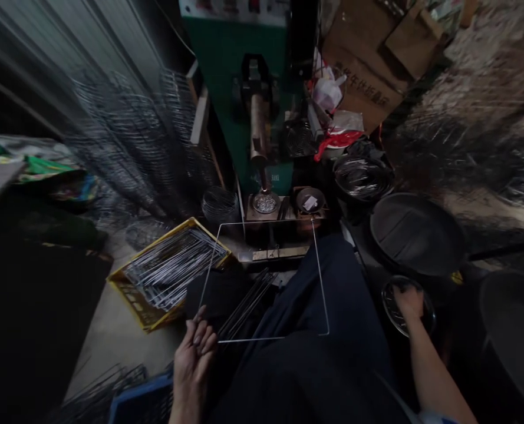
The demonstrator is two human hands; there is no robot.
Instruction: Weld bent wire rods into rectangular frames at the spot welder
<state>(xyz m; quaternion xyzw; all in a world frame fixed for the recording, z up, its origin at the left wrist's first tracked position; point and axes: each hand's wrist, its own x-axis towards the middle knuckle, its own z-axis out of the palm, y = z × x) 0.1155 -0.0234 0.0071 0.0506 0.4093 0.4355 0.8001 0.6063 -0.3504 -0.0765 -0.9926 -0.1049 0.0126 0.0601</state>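
A rectangular frame of thin metal wire (pixel 320 277) is held over my lap, its lower left corner gripped in the closed fingers of my left hand (pixel 194 352). The bottom side of the frame has a gap near its right corner. Off to the right, my right hand (pixel 409 301) reaches down into a round metal bowl (pixel 432 315) with thin shiny pieces in it. Its fingertips are hidden in the bowl, so what they hold, if anything, cannot be seen. Several dark rods (pixel 248 303) lie by my left leg.
Ahead stands a green machine (pixel 211 70) with a cylindrical arm (pixel 259 126) above a small dish (pixel 265 204). A yellow crate (pixel 134 307) of bent wires sits left. Stacked wire racks (pixel 124 129) lean behind it. Large dark round pans (pixel 416 232) stand right. A blue crate (pixel 140 391) is lower left.
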